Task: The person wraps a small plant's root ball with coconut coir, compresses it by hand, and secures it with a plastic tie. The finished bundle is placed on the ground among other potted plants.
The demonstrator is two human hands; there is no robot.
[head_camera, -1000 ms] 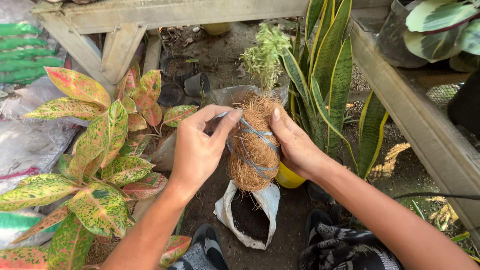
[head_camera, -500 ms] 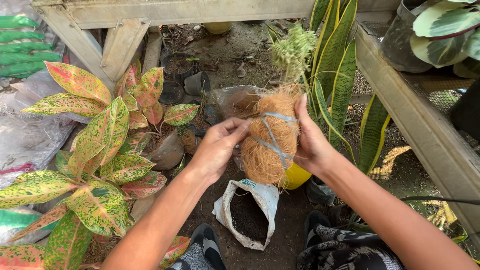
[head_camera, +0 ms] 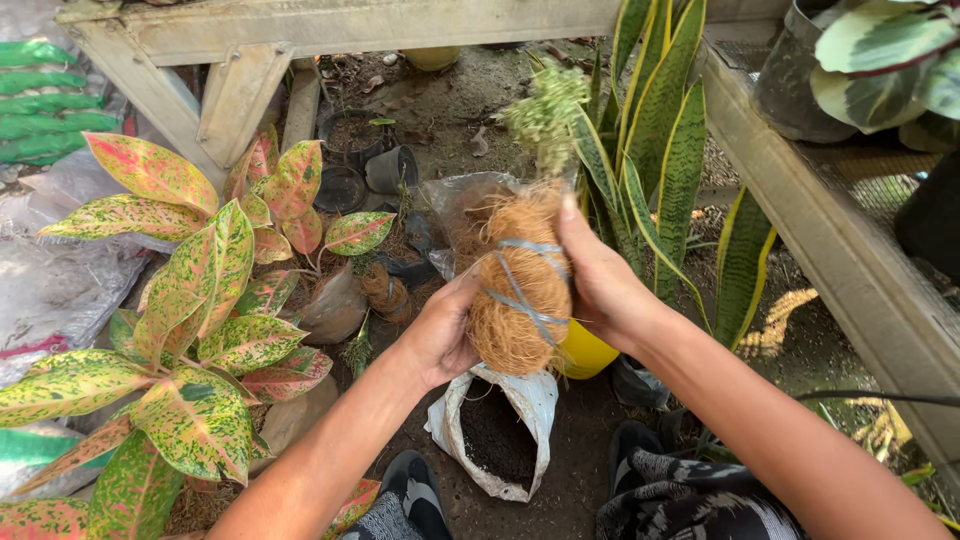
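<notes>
While both hands, left hand (head_camera: 440, 335) and right hand (head_camera: 600, 285), clasp it above the open soil bag (head_camera: 495, 435), the coir ball (head_camera: 520, 295) looks shaggy, orange-brown, crossed by grey string (head_camera: 525, 305), topped with a pale-green sprig (head_camera: 545, 115).

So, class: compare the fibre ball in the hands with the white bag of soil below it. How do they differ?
The coir ball is brown, rounded and fibrous; the white bag is smooth and slumped. The ball is bound shut with grey string, while the bag gapes open, showing dark soil. The ball is held up between the left hand and right hand; the bag rests on the ground.
</notes>
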